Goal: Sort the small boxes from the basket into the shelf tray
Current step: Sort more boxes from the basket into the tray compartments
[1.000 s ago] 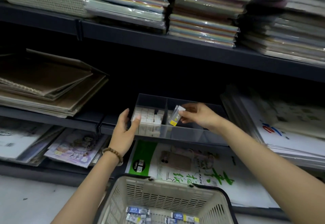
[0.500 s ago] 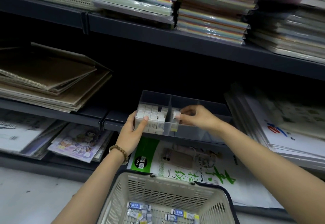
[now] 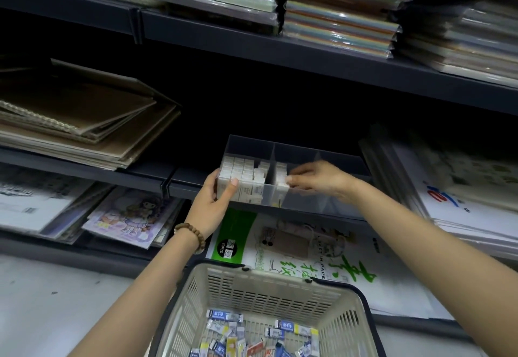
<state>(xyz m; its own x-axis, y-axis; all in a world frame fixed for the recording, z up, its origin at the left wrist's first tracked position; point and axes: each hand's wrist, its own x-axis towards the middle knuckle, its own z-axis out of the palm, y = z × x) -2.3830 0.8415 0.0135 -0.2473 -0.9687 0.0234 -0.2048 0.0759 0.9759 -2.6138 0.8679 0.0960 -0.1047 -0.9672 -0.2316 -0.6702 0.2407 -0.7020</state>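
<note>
Dim, cool light falls from above — the shelf recess [image 3: 252, 98] behind the right hand [image 3: 319, 180] is near black. Glare streaks the wrapped paper stacks [image 3: 336, 20] above it, and far right of it the edges smear and bend.

Brown bead bracelet [image 3: 190, 231] (L wrist); forearms bare.

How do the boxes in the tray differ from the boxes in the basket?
The tray boxes stand upright in tight rows; the basket boxes lie loose in a jumble. The tray boxes show mostly white ends; the basket boxes show blue, yellow and red faces. Both are small boxes.
</note>
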